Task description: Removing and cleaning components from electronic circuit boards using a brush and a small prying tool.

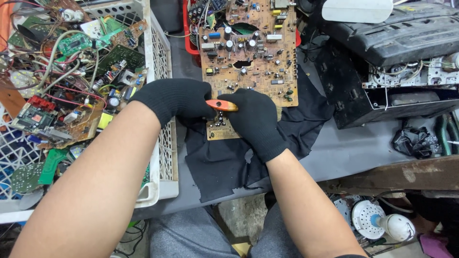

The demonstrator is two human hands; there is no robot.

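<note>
A large brown circuit board [248, 52] studded with small components lies on a black cloth [224, 162] in front of me. Both my hands wear black knit gloves. My left hand [174, 100] and my right hand [256, 122] meet over the board's near edge, each closed around one end of an orange-handled tool [221, 105]. The tool's working end is hidden under my right glove.
A white lattice crate [162, 62] at the left is heaped with several scrap circuit boards and wires. A red tray [189, 40] sits behind the board. Opened black device housings [397, 57] fill the right. A rusty bar [397, 174] runs along the near right edge.
</note>
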